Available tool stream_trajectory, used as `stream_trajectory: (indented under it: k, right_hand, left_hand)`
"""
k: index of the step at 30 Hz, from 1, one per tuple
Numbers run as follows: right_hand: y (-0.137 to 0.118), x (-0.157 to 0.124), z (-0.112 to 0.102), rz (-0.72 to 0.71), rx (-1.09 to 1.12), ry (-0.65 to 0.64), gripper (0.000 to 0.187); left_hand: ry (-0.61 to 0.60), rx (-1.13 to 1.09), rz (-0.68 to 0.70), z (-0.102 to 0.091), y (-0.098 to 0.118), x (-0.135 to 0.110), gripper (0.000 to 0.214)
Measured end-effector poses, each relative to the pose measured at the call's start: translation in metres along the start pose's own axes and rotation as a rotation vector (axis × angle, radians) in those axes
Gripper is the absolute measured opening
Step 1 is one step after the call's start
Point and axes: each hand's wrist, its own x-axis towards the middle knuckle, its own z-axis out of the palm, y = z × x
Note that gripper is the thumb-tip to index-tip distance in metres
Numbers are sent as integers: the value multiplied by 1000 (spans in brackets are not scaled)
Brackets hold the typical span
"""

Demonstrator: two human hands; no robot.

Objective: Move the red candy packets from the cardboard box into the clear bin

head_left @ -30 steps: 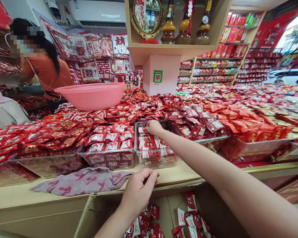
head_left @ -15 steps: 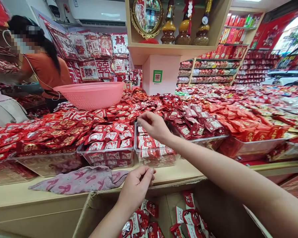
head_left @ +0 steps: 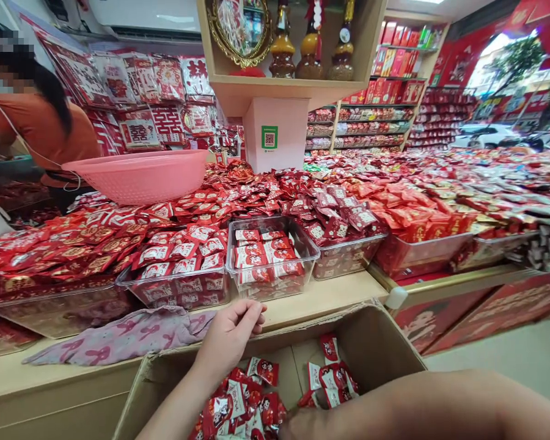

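Note:
My left hand (head_left: 231,335) rests on the far rim of an open cardboard box (head_left: 380,342), fingers curled over the edge. My right forearm (head_left: 431,406) crosses the bottom of the view and reaches down into the box. Its hand is low among the red-and-white snack packets (head_left: 332,382), and the fingers are hidden at the frame's bottom edge. Just beyond the box, on the wooden counter (head_left: 330,293), stands a clear plastic tray (head_left: 312,252) partly filled with the same packets.
More clear trays heaped with red packets cover the counter on both sides. A pink basket (head_left: 137,174) sits on the piles at the left, a patterned cloth (head_left: 119,335) lies by the counter's edge. A person in an orange top (head_left: 39,131) stands far left.
My right hand has left the clear tray and dropped into the cardboard box. My left hand has stayed on the box rim. The view has swung a little to the right.

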Motion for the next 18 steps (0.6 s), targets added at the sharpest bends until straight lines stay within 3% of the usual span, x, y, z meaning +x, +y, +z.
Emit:
stream_trajectory:
  k: [3,7,11,13,16,18]
  right_hand:
    - [-9,-6,-9,39,-141,-148,18]
    - [-23,-22,-38,-129,-96,-67,15]
    - [-44,-49,-82,-139,-189,56,9]
    - [-57,-69,-111,-216,-128,184,13]
    - [-69,-94,-153,-365,257,507,14]
    - [-68,-99,-173,-344,513,752,16]
  left_hand:
    - [-5,-7,-15,0,1,0,24]
    - [-9,-20,-7,-1,1,2,23]
    - [-14,-74,-36,-4,1,3,24]
    - [-21,-139,-59,-7,2,3,29]
    - [-49,-293,-63,-12,3,0,49]
    - [-78,-361,-36,-12,3,-2,62]
